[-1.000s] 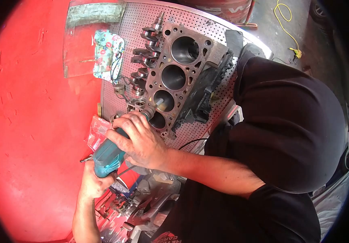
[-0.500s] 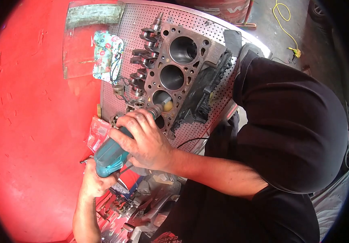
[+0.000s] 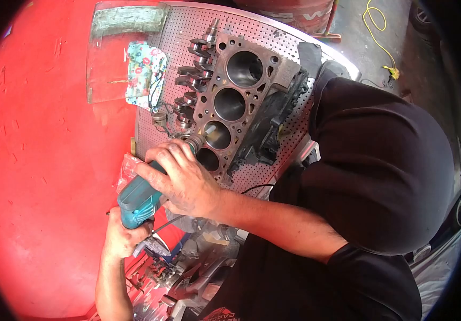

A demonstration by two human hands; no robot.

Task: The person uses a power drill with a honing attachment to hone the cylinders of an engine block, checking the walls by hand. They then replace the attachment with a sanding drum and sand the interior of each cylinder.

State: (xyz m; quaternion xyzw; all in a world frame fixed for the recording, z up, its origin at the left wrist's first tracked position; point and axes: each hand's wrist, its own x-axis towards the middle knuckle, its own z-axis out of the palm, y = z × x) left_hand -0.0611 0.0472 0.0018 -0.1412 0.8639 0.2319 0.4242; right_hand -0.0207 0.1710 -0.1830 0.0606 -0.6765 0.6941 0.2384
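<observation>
A teal power drill (image 3: 137, 199) is gripped in both my hands. My left hand (image 3: 182, 179) wraps over its front body, just behind the chuck (image 3: 193, 141). At the rear end, my right hand (image 3: 125, 235) is closed around the handle. From the chuck, a pale shaft (image 3: 209, 130) reaches over the third cylinder bore of a rusty engine block (image 3: 221, 115); a blurred pale patch shows at the bore's side. Two larger-looking bores (image 3: 245, 68) lie farther up the block, and the fourth is partly behind my left hand.
A crankshaft (image 3: 194, 72) lies along the block's left side on a perforated metal bench top (image 3: 177, 32). Nearby are a piston (image 3: 158, 118), a flowered cloth (image 3: 146, 75) and a glass pane (image 3: 99, 59). A dark hooded head (image 3: 385, 166) fills the right. A yellow cord (image 3: 378, 48) lies on the floor.
The drill and both hands have shifted slightly left and down. The tool's shaft now shows nearer the bore's left edge. The view has also moved a little.
</observation>
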